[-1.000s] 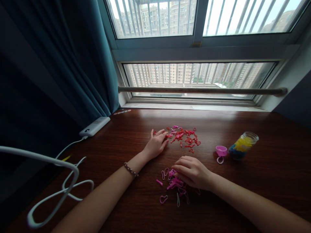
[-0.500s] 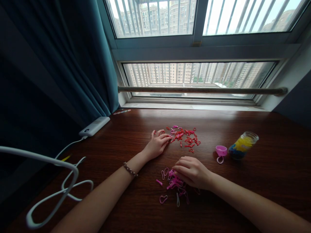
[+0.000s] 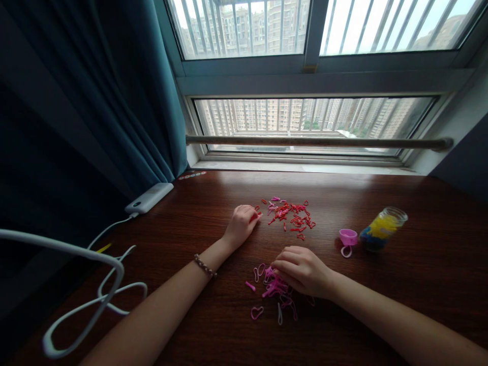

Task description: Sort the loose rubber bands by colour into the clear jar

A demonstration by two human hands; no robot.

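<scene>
My left hand (image 3: 241,224) rests on the dark wooden table (image 3: 198,239) at the left edge of a scatter of red and pink rubber bands (image 3: 290,215). Its fingers are curled in, with a red band at the fingertips. My right hand (image 3: 301,269) lies closer to me with its fingers bent down onto a pile of pink rubber bands (image 3: 272,290). A braided bracelet (image 3: 205,266) sits on my left wrist.
A small glass jar (image 3: 382,229) with yellow and blue contents stands at the right, its pink lid (image 3: 347,237) beside it. A white power bank (image 3: 149,197) with a cable lies at the left near the teal curtain (image 3: 114,101). White loops of a stand (image 3: 84,284) reach in at lower left.
My left hand has drawn back from the red pile and curled its fingers shut, where before they lay stretched out. My right hand has stayed on the pink pile.
</scene>
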